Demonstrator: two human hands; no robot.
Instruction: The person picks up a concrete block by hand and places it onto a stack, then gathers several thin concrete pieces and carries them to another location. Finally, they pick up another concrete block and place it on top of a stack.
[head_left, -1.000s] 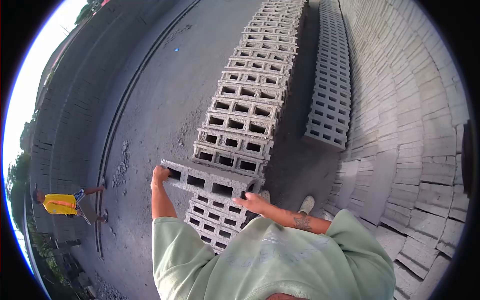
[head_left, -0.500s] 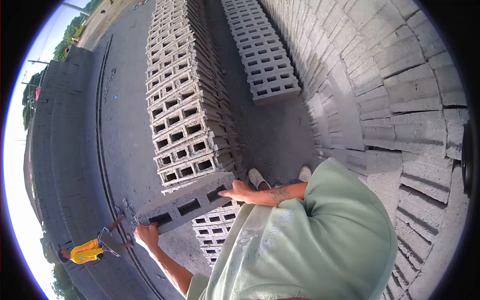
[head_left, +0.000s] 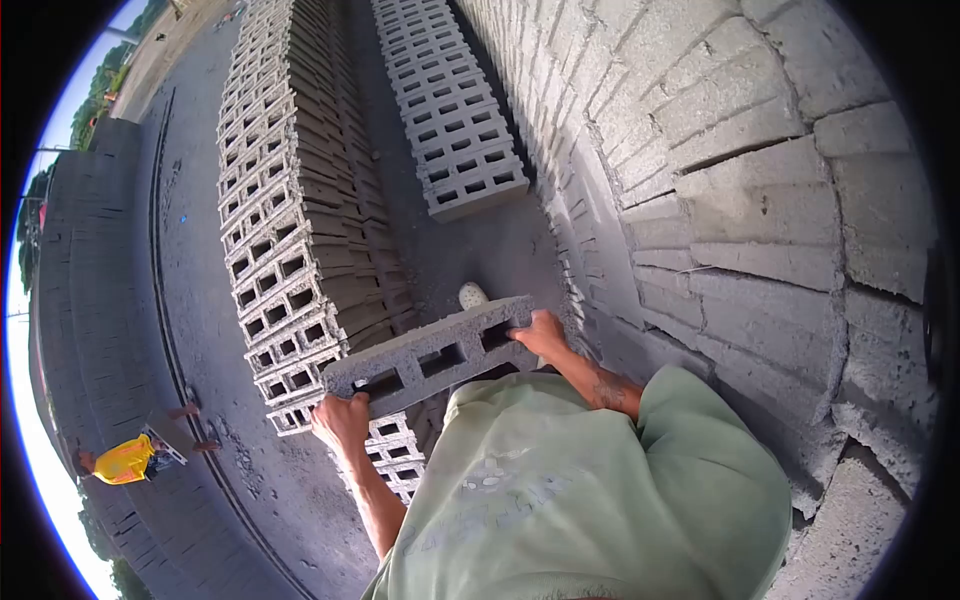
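Note:
A grey hollow concrete block [head_left: 430,350] with three rectangular holes is held in front of my body, its right end a little higher in the view. My left hand [head_left: 342,422] grips its left end, thumb at the left hole. At the other end, my right hand [head_left: 541,333] is closed round the block by the right hole. Below the block's left part lies a long row of stacked hollow blocks [head_left: 275,290]. One light, dotted shoe [head_left: 472,295] shows just beyond the block.
A shorter block row [head_left: 455,120] stands ahead on the ground. High stacked blocks [head_left: 740,220] form a wall close on the right. At the left, a person in a yellow shirt [head_left: 125,461] carries a block near a long wall of blocks [head_left: 90,280].
Both hands have carried the block to the right, away from the long row's end. The view has turned, and the rows now appear farther left.

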